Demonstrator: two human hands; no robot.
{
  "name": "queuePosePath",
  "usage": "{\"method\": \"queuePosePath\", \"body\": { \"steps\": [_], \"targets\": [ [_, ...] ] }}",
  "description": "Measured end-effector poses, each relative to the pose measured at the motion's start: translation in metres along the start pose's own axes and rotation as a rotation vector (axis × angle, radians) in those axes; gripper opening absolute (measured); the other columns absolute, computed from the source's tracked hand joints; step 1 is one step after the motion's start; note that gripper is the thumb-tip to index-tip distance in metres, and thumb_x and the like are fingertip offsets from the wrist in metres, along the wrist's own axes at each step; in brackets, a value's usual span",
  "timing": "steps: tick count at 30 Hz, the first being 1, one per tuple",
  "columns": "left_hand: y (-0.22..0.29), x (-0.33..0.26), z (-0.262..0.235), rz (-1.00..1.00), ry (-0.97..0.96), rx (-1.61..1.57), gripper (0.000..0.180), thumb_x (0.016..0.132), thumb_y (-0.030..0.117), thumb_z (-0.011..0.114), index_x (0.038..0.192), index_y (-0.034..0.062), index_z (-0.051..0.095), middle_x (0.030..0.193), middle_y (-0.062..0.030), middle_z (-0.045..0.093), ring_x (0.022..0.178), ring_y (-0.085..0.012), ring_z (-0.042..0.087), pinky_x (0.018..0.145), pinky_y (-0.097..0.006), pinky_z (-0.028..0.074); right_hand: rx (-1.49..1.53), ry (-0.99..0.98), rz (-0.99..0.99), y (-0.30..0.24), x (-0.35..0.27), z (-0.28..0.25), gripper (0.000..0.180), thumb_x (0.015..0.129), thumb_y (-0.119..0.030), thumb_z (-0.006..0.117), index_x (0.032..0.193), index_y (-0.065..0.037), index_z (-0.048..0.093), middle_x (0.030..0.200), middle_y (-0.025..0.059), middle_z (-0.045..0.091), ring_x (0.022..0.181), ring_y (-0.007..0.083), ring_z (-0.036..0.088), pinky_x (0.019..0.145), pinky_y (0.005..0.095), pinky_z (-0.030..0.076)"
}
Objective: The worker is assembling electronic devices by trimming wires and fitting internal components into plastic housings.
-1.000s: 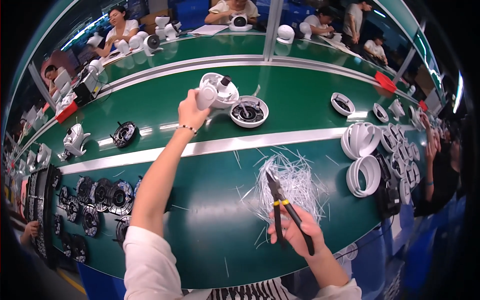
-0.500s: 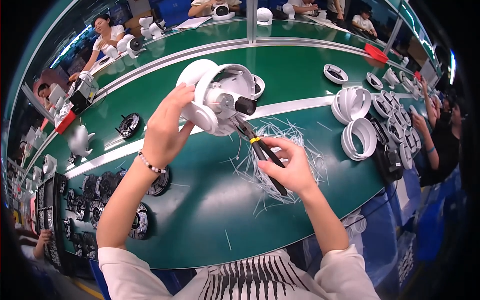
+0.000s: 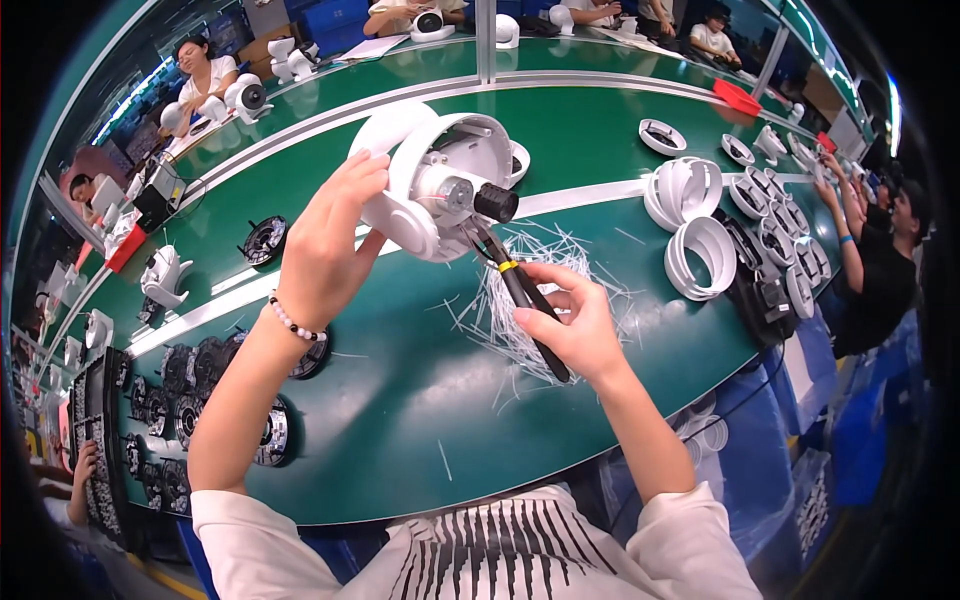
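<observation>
My left hand [image 3: 330,225]'s gripping this white housing [image 3: 428,182], right hand [image 3: 578,325]'s wrapped round black-handled pliers [image 3: 518,287], tips at the housing's near side.

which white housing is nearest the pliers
The housing in the left hand, with the black cylinder sticking out; all others are farther from the pliers.

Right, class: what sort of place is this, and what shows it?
Probably a factory assembly workshop: similar black round parts lie grouped on the green workbench, white cameras stand along the far counter, and the right hand holds pliers at an open white housing.
</observation>
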State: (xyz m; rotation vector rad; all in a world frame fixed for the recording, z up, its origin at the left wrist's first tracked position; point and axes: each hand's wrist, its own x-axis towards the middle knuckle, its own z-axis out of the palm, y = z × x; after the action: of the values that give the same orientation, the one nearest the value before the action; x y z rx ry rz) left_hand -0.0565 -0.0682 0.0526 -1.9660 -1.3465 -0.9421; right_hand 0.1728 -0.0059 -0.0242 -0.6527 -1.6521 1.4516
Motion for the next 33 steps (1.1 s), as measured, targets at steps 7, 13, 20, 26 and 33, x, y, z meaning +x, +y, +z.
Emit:
{"method": "queuePosePath", "body": {
  "steps": [7,13,20,26,33],
  "targets": [
    [0.005,0.003,-0.004,0.049,-0.017,0.041,0.051,0.054,-0.01,0.068,0.1,0.0032,0.05,0.106,-0.0123,0.056,0.105,-0.0299,0.052,0.084,-0.034,0.046,-0.195,0.052,0.012,-0.001,0.001,0.005,0.044,0.059,-0.011,0.056,0.101,0.001,0.057,0.088,0.0109,0.062,0.066,0.014,0.059,0.058,0.0256,0.048],
    [0.01,0.004,-0.001,0.068,-0.055,0.076,0.052,0.052,-0.011,0.067,0.1,0.0027,0.05,0.107,-0.012,0.056,0.106,-0.0294,0.051,0.084,-0.034,0.047,-0.668,0.117,-0.372,0.009,0.003,0.017,0.048,0.058,-0.016,0.056,0.102,0.003,0.052,0.078,0.0165,0.058,0.06,0.0293,0.058,0.057,0.0357,0.049],
    [0.011,0.002,0.004,0.062,-0.092,0.044,0.054,0.052,-0.011,0.066,0.102,0.0036,0.05,0.108,-0.0123,0.055,0.107,-0.0291,0.05,0.085,-0.035,0.046,-0.939,0.132,-0.425,0.018,-0.001,0.026,0.051,0.064,-0.016,0.057,0.109,0.006,0.045,0.073,0.0174,0.054,0.057,0.0327,0.057,0.052,0.0399,0.048],
    [0.009,-0.002,0.004,0.053,-0.086,0.041,0.055,0.052,-0.012,0.066,0.102,0.0039,0.05,0.107,-0.012,0.056,0.107,-0.029,0.05,0.084,-0.035,0.046,-0.776,0.109,-0.382,0.024,0.001,0.018,0.04,0.065,-0.012,0.059,0.102,0.002,0.053,0.078,0.0157,0.061,0.061,0.0288,0.059,0.057,0.035,0.048],
    [0.005,-0.001,0.002,0.033,-0.106,0.067,0.054,0.053,-0.01,0.066,0.102,0.0042,0.049,0.107,-0.0122,0.056,0.105,-0.0291,0.051,0.081,-0.034,0.047,-0.515,0.058,-0.24,0.027,-0.017,0.018,0.037,0.066,-0.009,0.059,0.1,0.002,0.053,0.076,0.0153,0.061,0.06,0.026,0.061,0.057,0.0317,0.048]
  ]
}}
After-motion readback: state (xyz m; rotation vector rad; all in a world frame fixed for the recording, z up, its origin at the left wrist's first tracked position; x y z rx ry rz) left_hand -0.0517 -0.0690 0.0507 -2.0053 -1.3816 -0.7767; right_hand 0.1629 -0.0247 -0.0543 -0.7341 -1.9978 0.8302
